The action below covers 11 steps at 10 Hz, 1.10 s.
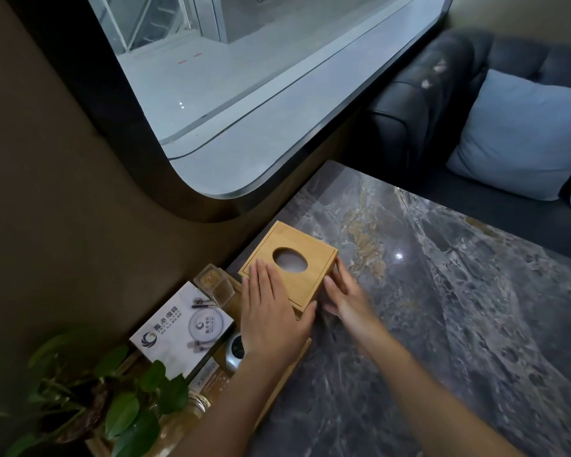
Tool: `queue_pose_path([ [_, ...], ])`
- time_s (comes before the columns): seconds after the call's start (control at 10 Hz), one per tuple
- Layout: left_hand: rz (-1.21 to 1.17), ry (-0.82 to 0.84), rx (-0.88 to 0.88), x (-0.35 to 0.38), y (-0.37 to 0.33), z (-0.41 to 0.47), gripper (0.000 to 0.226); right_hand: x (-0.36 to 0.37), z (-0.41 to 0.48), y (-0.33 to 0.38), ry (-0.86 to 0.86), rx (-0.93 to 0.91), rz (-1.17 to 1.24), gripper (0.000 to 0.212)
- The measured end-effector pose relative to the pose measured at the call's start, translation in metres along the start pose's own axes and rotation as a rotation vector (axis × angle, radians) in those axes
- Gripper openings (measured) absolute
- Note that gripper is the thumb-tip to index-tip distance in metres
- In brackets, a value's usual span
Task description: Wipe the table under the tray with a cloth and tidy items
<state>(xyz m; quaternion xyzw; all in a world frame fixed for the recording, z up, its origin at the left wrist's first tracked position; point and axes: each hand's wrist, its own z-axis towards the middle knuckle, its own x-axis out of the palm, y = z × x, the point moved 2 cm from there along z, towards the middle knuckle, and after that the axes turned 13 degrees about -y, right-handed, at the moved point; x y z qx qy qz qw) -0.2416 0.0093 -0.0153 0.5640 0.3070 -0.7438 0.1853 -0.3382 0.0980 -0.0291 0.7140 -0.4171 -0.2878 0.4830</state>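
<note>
A square wooden tissue box (pixel 305 255) with an oval hole in its lid sits at the left edge of the grey marble table (pixel 442 308). My left hand (pixel 271 318) lies flat on the near-left part of its lid, fingers together. My right hand (pixel 345 293) presses against the box's right side wall. The wooden tray (pixel 282 384) shows as a pale edge under my left forearm. On the tray stand a white printed card (pixel 182 324), a clear toothpick holder (pixel 213 283) and a small grey device (pixel 234 352). No cloth is in view.
A potted plant (pixel 112 400) with green leaves fills the bottom left, beside a glass jar (pixel 187 410). A brown wall and a rounded window border the table's left side. A dark sofa (pixel 442 103) with a pale blue cushion (pixel 521 136) stands beyond the table's far edge.
</note>
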Motion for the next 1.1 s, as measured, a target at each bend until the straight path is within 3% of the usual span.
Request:
queue_pose_path([
  [0.4, -0.002, 0.044, -0.12, -0.009, 0.018, 0.029, 0.083, 0.038, 0.021, 0.007, 0.009, -0.099, -0.152, 0.057],
  [0.8, 0.037, 0.038, -0.142, -0.005, 0.02, 0.035, 0.081, 0.041, 0.028, 0.008, -0.025, -0.02, -0.158, 0.056],
  [1.0, 0.012, 0.06, -0.136, -0.011, 0.022, 0.037, 0.082, 0.021, 0.028, 0.016, -0.088, -0.027, -0.407, 0.04],
  [1.1, -0.006, 0.012, -0.073, -0.023, 0.016, 0.041, 0.07, 0.0, 0.029, 0.029, -0.156, -0.075, -0.556, 0.041],
])
